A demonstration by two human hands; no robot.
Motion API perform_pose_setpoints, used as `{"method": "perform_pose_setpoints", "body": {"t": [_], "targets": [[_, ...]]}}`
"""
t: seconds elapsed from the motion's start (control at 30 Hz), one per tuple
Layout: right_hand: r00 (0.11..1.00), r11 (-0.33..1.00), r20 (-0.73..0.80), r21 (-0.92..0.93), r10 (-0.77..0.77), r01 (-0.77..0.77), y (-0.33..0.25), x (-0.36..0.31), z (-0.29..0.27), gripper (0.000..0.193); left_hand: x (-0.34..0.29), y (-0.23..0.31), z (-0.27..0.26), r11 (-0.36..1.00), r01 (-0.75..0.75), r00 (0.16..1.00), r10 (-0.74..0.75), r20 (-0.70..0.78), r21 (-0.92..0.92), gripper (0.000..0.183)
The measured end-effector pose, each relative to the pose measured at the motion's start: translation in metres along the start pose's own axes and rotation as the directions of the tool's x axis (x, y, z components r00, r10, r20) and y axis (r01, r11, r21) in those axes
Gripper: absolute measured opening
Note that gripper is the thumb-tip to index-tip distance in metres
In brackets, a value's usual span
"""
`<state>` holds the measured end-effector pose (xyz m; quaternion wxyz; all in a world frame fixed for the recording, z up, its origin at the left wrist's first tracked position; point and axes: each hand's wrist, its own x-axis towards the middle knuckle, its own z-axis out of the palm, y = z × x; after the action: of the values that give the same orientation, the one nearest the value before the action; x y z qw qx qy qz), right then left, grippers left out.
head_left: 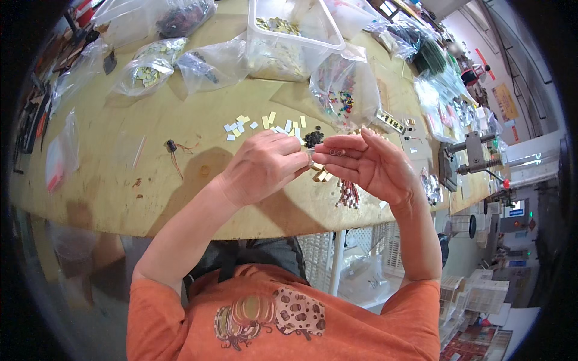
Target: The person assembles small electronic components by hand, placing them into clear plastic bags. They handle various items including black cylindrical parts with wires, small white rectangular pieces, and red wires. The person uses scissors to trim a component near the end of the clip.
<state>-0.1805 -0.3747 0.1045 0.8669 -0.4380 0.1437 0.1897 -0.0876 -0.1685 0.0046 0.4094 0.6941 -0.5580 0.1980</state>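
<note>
My left hand (260, 166) has its fingertips pinched together beside the tips of my right fingers. What they grip, if anything, is too small to make out. My right hand (385, 171) lies palm up with its fingers stretched out. On those fingers rest a few tiny ring-like metal parts (337, 152). Just beyond the hands are a heap of small black parts (313, 138) and scattered pale yellow and white rectangular pieces (268, 120). Gold-coloured blocks (323, 174) show under the hands. A bundle of small parts with red wires (348, 194) lies below my right hand.
A clear plastic bin (295, 57) of yellowish pieces stands at the back. Around it lie plastic bags, one with coloured bits (343, 99). A black part with wires (173, 146) is on the left. A metal clamp-like device (472, 153) stands at the right edge.
</note>
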Motion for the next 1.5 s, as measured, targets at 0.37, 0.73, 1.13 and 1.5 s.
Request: {"method": "perform_pose_setpoints", "body": {"t": [0.37,0.73,1.13,1.5], "targets": [[0.985,0.961,-0.168,-0.278,-0.040,-0.008,0.006,-0.001,0.005,0.050,-0.006,0.000,0.005,0.998,-0.059,0.998,0.059,-0.014,-0.001,0.018],[0.909,0.662,-0.157,-0.734,-0.386,0.154,-0.016,0.014,-0.015,0.026,-0.007,-0.001,0.004,0.999,-0.031,0.999,0.030,-0.014,-0.042,0.014],[0.760,-0.019,-0.224,-0.955,-0.610,-0.297,-0.038,0.153,-0.129,0.044,-0.005,-0.003,0.006,0.998,-0.027,0.998,0.030,0.052,-0.064,0.011],[0.787,0.590,-0.367,-0.807,-0.495,-0.005,-0.039,0.150,-0.142,0.014,-0.005,-0.003,0.005,0.999,-0.045,0.995,0.044,0.091,0.002,0.013]]}}
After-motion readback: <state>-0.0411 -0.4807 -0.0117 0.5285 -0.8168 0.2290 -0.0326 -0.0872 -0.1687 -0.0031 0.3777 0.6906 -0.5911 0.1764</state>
